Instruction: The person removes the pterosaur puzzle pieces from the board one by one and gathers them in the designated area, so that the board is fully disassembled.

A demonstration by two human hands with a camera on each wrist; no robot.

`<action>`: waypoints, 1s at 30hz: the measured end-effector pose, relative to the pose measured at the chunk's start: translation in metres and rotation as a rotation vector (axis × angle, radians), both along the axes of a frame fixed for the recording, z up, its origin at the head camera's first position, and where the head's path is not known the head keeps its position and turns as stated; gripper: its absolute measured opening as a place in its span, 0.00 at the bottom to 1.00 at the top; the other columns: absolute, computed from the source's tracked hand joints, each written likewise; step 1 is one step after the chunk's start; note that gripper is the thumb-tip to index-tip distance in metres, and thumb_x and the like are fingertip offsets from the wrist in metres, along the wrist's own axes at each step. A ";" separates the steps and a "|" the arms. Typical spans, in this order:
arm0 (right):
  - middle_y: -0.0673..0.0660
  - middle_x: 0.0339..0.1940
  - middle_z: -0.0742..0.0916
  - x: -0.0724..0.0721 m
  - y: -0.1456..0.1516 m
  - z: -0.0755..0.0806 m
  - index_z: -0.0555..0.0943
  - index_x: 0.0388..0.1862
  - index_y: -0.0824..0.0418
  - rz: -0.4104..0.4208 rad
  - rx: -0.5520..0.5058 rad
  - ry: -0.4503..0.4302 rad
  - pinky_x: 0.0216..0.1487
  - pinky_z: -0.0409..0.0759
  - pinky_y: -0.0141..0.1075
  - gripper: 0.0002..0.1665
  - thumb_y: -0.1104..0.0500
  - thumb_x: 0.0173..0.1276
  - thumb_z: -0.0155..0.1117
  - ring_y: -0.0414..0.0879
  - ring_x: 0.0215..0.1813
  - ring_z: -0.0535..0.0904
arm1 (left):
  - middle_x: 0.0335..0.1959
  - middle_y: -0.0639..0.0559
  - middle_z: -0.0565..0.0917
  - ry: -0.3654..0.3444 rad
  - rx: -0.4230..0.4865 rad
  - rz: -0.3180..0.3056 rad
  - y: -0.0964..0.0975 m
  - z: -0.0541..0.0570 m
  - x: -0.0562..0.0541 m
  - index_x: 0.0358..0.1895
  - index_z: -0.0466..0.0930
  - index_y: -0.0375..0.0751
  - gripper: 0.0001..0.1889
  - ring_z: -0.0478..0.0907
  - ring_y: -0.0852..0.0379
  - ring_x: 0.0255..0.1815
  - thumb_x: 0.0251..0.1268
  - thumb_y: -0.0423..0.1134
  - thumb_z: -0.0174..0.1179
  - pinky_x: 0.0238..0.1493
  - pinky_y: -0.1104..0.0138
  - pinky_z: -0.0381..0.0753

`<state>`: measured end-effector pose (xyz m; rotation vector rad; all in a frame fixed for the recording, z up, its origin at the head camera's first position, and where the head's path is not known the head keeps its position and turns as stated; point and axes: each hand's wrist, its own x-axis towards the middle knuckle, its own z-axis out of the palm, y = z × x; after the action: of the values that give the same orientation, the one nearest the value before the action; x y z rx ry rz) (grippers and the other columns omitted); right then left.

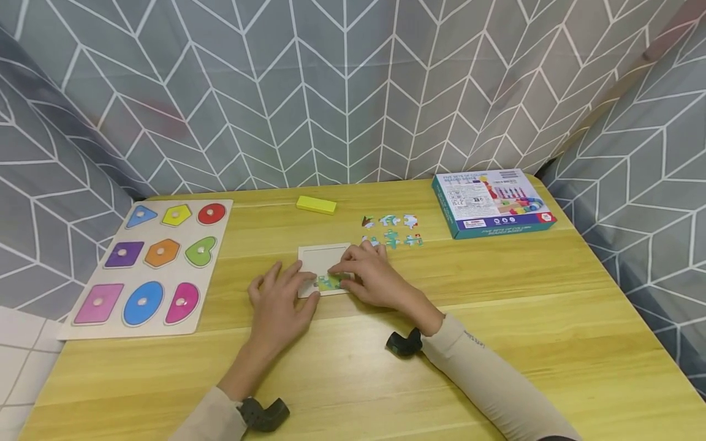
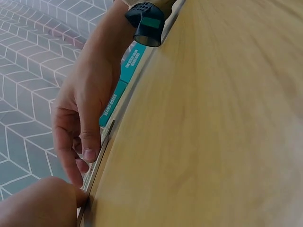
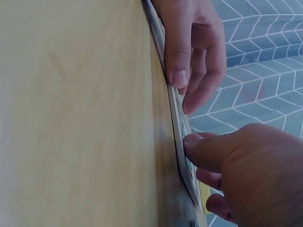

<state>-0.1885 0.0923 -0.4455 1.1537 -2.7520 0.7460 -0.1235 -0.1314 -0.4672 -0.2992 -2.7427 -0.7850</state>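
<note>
A small pale puzzle tray (image 1: 317,254) lies on the table between both hands, with joined green and blue puzzle pieces (image 1: 326,282) along its near edge. My left hand (image 1: 282,306) rests at the tray's left side, fingers spread, index finger and thumb touching the tray. Over the tray's right part, my right hand (image 1: 377,278) presses the pieces with its index finger and thumb, their tips apart. Its thumb (image 3: 201,146) touches the tray's top in the right wrist view. Part of the tray is hidden beneath this hand. Loose puzzle pieces (image 1: 390,237) lie just beyond the right hand.
At the left lies a shape board (image 1: 209,288) with several coloured knobbed shapes. A yellow block (image 1: 316,205) sits behind the tray. The bead-set box (image 1: 493,202) stands at the back right. A patterned curtain (image 1: 331,92) borders the wooden table (image 1: 353,373).
</note>
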 end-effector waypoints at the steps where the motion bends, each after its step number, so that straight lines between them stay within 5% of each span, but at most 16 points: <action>1: 0.46 0.46 0.84 0.000 0.000 0.000 0.88 0.54 0.47 0.004 0.002 -0.002 0.47 0.55 0.42 0.16 0.58 0.68 0.71 0.45 0.44 0.67 | 0.68 0.41 0.79 0.010 -0.002 -0.006 0.000 0.000 0.000 0.50 0.86 0.52 0.14 0.65 0.30 0.74 0.63 0.49 0.66 0.69 0.34 0.50; 10: 0.47 0.47 0.84 0.002 -0.002 0.000 0.87 0.58 0.47 0.023 0.042 -0.025 0.47 0.54 0.43 0.18 0.59 0.70 0.68 0.45 0.44 0.66 | 0.67 0.39 0.79 0.053 0.022 -0.044 -0.002 -0.004 0.000 0.47 0.88 0.51 0.12 0.65 0.28 0.73 0.63 0.47 0.67 0.68 0.33 0.51; 30: 0.47 0.45 0.83 0.000 -0.004 0.004 0.87 0.55 0.44 0.031 0.081 -0.059 0.46 0.54 0.42 0.18 0.59 0.69 0.70 0.45 0.45 0.66 | 0.65 0.43 0.79 0.018 -0.005 -0.044 -0.005 -0.003 -0.003 0.48 0.87 0.53 0.13 0.64 0.31 0.74 0.63 0.50 0.66 0.69 0.33 0.49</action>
<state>-0.1881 0.0887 -0.4416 1.2103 -2.8439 0.6878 -0.1260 -0.1362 -0.4698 -0.3662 -2.7304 -0.7832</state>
